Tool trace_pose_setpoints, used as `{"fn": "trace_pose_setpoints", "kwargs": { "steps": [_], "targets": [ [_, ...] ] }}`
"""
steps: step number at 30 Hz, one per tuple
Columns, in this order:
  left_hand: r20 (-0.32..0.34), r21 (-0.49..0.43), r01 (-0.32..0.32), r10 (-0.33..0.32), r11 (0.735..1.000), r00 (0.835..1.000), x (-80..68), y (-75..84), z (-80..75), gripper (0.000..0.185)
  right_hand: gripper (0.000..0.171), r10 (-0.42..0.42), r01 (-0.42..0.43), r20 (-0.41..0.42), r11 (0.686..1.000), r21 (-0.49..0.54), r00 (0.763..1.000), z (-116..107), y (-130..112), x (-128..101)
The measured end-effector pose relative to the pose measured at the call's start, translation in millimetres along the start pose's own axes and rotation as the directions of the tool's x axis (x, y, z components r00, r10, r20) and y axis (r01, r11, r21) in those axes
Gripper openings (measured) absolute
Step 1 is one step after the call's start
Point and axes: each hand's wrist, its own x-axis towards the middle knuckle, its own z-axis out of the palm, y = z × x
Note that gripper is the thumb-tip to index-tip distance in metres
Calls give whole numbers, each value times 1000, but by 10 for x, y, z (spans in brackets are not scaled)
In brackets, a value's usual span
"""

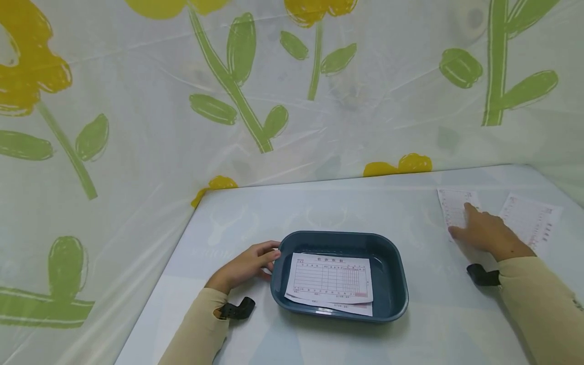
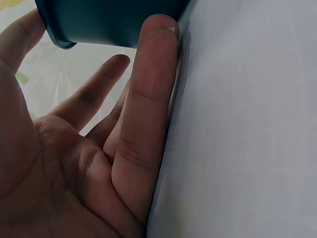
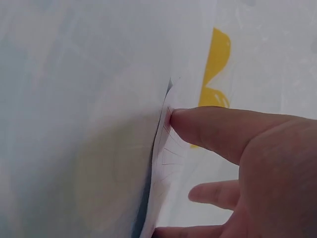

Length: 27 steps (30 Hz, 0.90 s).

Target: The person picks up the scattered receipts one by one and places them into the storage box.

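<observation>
Fingers (image 1: 467,207) pressing slip (image 1: 454,205), left hand (image 1: 248,263) touching tray (image 1: 388,263)

Two arms were seen in the head view, each covered by a long cream-beige sleeve: a left sleeve (image 1: 201,324) and a right sleeve (image 1: 540,299). The fabric was observed to be plain, with slight folds near the cuffs. A black strap was noted at each wrist, a left strap (image 1: 235,309) and a right strap (image 1: 483,276), each with a loose end protruding. Both the left hand (image 1: 246,266) and the right hand (image 1: 485,230) were recorded as bare, without rings.
</observation>
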Motion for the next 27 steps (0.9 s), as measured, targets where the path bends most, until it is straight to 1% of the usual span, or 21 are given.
{"fn": "trace_pose_setpoints", "kwargs": {
  "steps": [6,10,16,20,23,27],
  "targets": [
    [6,0,-8,8,1000,1000,8,22,-6,58,107,21,-21,26,1000,3,999,-11,-5,5],
    [9,0,-2,2,1000,1000,-1,8,-5,58,104,51,-52,34,999,6,998,-6,-35,6],
    [0,1,-9,9,1000,1000,-20,13,-5,58,92,58,-58,-22,998,7,998,-6,-107,-23],
    [7,-5,-7,7,1000,1000,-21,10,-1,57,90,33,-32,-48,999,20,998,11,-134,-17],
    [4,-4,0,0,1000,1000,-17,12,3,57,89,13,-8,-88,999,50,996,35,-140,6],
    [-1,-1,8,-8,1000,1000,-12,14,7,58,91,21,-4,-148,994,109,989,67,-127,31]
  ]
}}
